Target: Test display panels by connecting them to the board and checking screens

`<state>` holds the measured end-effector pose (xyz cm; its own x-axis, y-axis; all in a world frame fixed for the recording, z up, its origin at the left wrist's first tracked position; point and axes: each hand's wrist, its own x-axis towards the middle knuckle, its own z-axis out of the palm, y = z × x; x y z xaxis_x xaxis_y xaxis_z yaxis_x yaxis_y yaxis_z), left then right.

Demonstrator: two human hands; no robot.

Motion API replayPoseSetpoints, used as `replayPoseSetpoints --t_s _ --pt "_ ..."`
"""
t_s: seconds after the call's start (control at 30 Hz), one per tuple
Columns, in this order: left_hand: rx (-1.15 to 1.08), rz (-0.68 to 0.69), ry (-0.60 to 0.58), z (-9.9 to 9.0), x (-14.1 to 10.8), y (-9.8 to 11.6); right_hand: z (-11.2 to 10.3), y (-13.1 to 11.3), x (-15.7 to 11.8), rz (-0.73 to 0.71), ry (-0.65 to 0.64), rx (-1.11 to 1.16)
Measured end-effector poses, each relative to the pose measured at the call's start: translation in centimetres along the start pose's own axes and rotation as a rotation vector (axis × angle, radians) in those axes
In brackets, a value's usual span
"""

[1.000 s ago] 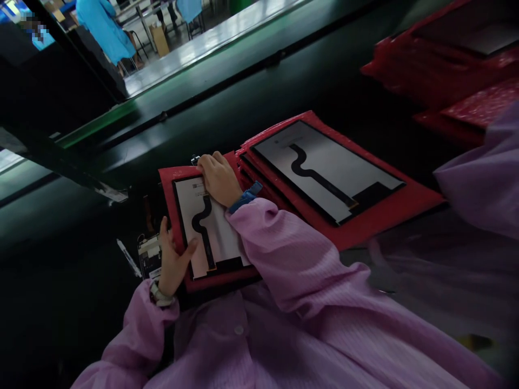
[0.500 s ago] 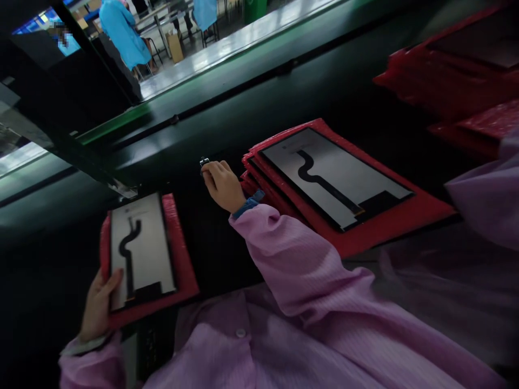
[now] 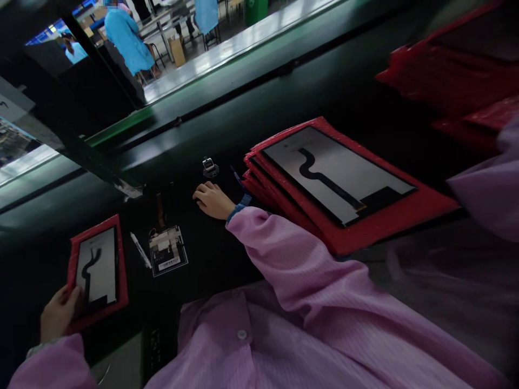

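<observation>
At the near left corner of the dark table point(image 3: 211, 254), the person's left hand point(image 3: 59, 313) grips the lower edge of a display panel point(image 3: 96, 270), its fingers closed on the red padded sleeve point(image 3: 121, 281) that backs it. The panel lies tilted up off the table, its pale face showing a black curving ribbon strip.

Toward the middle of the table, the right hand point(image 3: 213, 201) lies palm down with its fingers loosely curled, holding nothing that can be seen. A blue wristband point(image 3: 239, 208) shows at its cuff, where a pink smock sleeve point(image 3: 279, 254) runs back toward the person. Just beyond the fingertips, a small metal clip point(image 3: 208, 165) sits on a round black disc point(image 3: 211, 172). A thin dark blue item point(image 3: 237, 178), too small to identify, lies between the hand and a stack of display panels point(image 3: 336, 178) in red sleeves, which takes up the right of the table.

Between the two hands lie a white pen point(image 3: 140, 249) and a printed card with a barcode point(image 3: 167, 250). More red sleeves point(image 3: 454, 75) lie at the far right, partly blurred. Beyond the table's far edge, co-workers in blue gowns point(image 3: 125, 40) stand near a cardboard box point(image 3: 177, 51).
</observation>
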<state>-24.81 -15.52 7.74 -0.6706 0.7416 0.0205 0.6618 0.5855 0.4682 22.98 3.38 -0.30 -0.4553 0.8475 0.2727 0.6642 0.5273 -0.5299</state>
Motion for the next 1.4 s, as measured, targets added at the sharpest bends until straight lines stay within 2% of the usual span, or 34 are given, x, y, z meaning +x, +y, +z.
replayPoseSetpoints --t_s 0.1,0.17,0.2,0.27,0.33,0.4,0.5,0.57,0.6,0.7,0.87,0.9,0.97,1.03,1.13,1.2,1.27,1.33,1.4 --pt "0.234 0.168 0.041 1.1 -0.2 0.2 -0.1 0.0 0.0 0.002 -0.018 -0.023" --pt "0.300 0.290 0.119 2.5 -1.1 0.8 -0.2 0.0 -0.1 0.001 -0.030 -0.037" --pt "0.281 0.352 0.177 3.3 -2.0 1.4 -0.3 -0.1 -0.2 0.001 -0.036 -0.045" --pt "0.203 0.567 0.309 5.2 -4.5 3.4 -0.5 -0.3 -0.4 0.001 -0.048 -0.062" --pt "0.107 0.770 0.292 7.5 -8.0 6.2 -0.7 -0.6 -0.8 0.000 -0.058 -0.080" --pt "0.018 0.972 0.136 10.0 -11.9 9.6 -0.8 -1.1 -1.2 -0.002 -0.063 -0.099" --pt "-0.084 1.392 -0.146 14.0 -17.2 14.5 -0.9 -1.8 -2.4 0.002 -0.055 -0.125" --pt "-0.180 1.554 -0.269 16.3 -19.9 17.2 -0.8 -2.3 -3.6 0.006 -0.038 -0.139" --pt "-0.182 1.559 -0.327 17.2 -20.9 18.2 -0.8 -2.4 -4.4 0.008 -0.025 -0.144" --pt "-0.146 1.508 -0.376 18.9 -22.5 20.2 -1.1 -2.8 -7.7 0.030 0.042 -0.160" --pt "-0.237 1.270 -0.519 19.2 -22.5 20.6 -3.9 -3.5 -15.6 0.108 0.272 -0.225" --pt "-0.258 1.238 -0.546 19.2 -22.5 20.5 -4.7 -3.6 -17.3 0.134 0.378 -0.253" --pt "-0.290 1.186 -0.594 19.2 -22.4 20.4 -6.3 -3.5 -20.3 0.208 0.735 -0.409" --pt "-0.311 1.117 -0.634 19.2 -22.7 20.5 -7.5 -2.9 -22.5 0.379 0.881 -0.553" --pt "-0.358 0.977 -0.719 19.1 -23.4 21.3 -8.2 -1.5 -24.3 0.531 0.857 -0.624" --pt "-0.422 0.889 -0.817 19.0 -24.2 22.1 -8.2 -0.7 -24.5 0.529 0.862 -0.629" --pt "-0.538 0.775 -0.963 19.0 -25.2 23.1 -8.0 -0.5 -24.3 0.506 0.903 -0.627" --pt "-0.724 0.576 -1.142 19.4 -26.3 24.5 -7.9 -0.9 -23.8 0.448 0.922 -0.604" --pt "-0.943 0.311 -1.316 20.0 -27.5 26.1 -7.7 -2.1 -23.3 0.346 0.868 -0.529"
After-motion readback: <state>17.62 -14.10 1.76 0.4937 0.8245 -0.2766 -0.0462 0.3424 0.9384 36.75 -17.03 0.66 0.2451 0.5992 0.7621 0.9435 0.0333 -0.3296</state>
